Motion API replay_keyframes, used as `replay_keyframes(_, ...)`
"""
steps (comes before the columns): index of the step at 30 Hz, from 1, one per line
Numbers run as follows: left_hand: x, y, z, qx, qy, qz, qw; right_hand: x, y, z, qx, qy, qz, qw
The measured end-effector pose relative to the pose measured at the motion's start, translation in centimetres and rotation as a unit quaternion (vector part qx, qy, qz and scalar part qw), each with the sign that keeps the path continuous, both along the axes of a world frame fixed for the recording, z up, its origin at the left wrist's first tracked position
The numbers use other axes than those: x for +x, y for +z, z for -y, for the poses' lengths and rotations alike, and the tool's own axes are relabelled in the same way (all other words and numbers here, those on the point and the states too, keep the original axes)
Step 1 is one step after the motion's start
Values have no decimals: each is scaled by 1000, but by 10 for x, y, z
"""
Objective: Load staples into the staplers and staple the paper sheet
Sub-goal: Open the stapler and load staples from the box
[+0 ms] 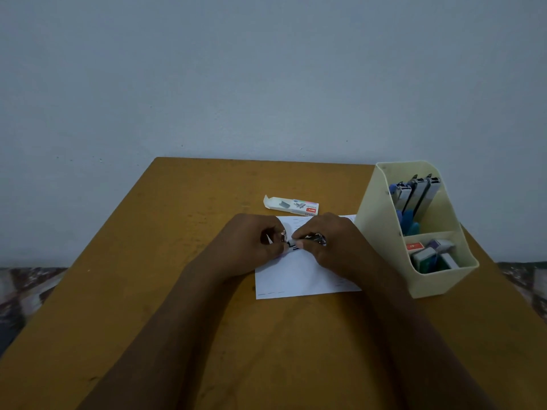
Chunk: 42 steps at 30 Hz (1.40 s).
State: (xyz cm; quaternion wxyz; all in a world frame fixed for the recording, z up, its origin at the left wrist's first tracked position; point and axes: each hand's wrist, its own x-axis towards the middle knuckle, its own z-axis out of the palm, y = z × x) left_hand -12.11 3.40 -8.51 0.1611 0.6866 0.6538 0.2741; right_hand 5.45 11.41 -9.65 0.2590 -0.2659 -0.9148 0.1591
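A white paper sheet (pixel 299 273) lies on the brown table (pixel 148 276) under both hands. My right hand (pixel 328 241) grips a small dark stapler (pixel 313 239) just above the paper. My left hand (pixel 251 241) holds the stapler's left end, fingers curled around it; a bit of silver metal shows between the fingertips. Most of the stapler is hidden by the fingers. Behind the hands lies an open white staple box (pixel 291 205) with its flap raised.
A cream desk organizer (pixel 381 220) stands at the right, touching the paper's edge. Its tall back section holds three staplers (pixel 414 193); its low front section holds small staple boxes (pixel 429 255). A wall rises right behind the table.
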Motion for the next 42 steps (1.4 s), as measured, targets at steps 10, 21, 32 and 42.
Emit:
replay_keyframes(10,-1,6,4,-1,-8,15,1000,1,0,-4,-29,-11,12,999)
replay_keyframes(21,-2,4,4,-3,-14,19,1000,3,-2,-3,-47,-9,13,999)
replay_keyframes(32,-3,3,3,-20,-3,10,1000,2,1,4,-35,25,21,999)
replay_keyframes(42,-8,4,7,-23,13,9,1000,8,-1,1,-14,-19,10,1000)
